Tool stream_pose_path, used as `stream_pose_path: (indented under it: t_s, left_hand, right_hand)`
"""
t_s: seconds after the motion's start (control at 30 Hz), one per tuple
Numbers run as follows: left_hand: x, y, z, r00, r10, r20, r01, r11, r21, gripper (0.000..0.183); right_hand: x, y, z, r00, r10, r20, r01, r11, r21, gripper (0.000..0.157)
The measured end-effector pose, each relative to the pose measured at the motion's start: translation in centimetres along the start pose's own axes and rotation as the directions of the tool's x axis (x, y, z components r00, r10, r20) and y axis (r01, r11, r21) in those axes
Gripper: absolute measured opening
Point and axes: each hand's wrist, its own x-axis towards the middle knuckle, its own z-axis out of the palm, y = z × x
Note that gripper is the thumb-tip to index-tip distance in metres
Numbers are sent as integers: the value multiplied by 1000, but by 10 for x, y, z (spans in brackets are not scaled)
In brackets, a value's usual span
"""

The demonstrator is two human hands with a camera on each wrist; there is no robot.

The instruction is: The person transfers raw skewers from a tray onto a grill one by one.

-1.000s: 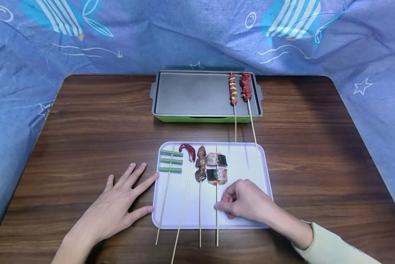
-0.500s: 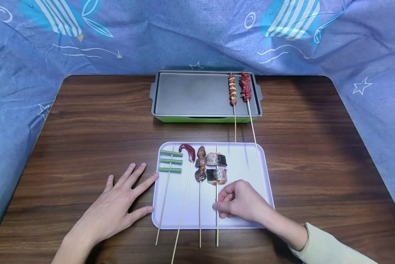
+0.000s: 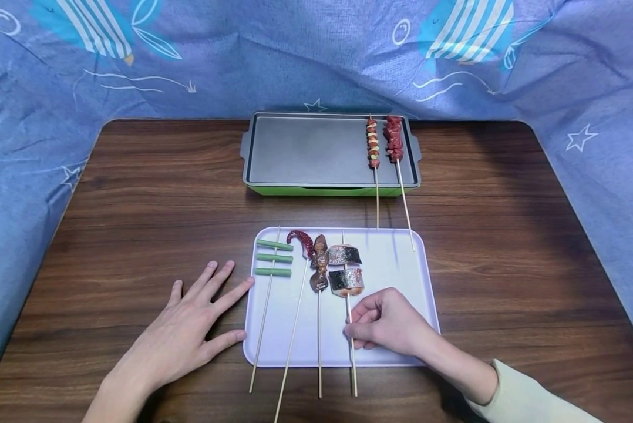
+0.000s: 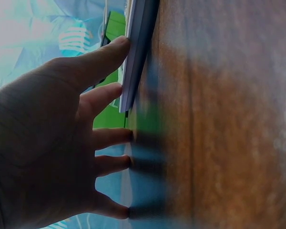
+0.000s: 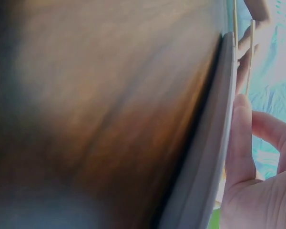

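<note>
While the right hand [image 3: 387, 322] pinches, the left hand [image 3: 189, 326] lies spread

Over the tray [image 3: 396, 264], the fish skewer [image 3: 346, 282] is held by its stick [image 3: 354, 373], presumably for clean handling; the left thumb [image 4: 109, 51] touches the tray's rim, perhaps steadying it.

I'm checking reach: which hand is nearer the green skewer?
Left. The left hand lies just left of the green skewer; the right hand is farther off, to its right, pinching the fish skewer.
</note>
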Motion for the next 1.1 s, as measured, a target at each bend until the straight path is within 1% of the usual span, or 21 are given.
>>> stream_pose_path:
  t_s: [0.23,0.47,0.67,0.9,1.1]
  left_hand:
    - [0,0,0,1000,-5,8,5,1000,4,75]
    - [1,-1,0,1000,-3,9,3,1000,3,75]
    - [0,-1,0,1000,-2,7,2,1000,-5,75]
    - [0,0,-1,1000,5,-5,-5,1000,-3,75]
    - [0,0,0,999,15,-30,-15,1000,1,74]
  right_hand:
    - [-3,-5,-2,1000,6,-4,-6,999,44,12]
    - [-8,-8,-5,1000,-5,-1,5,1000,18,11]
    - [-14,-16,-8,999,-37,-4,37,999,2,9]
    - [-21,-39,-17,996,-90,-16,90,996,-10,9]
    - [-17,-69,-37,994,-109,-21,109,994,-23,13]
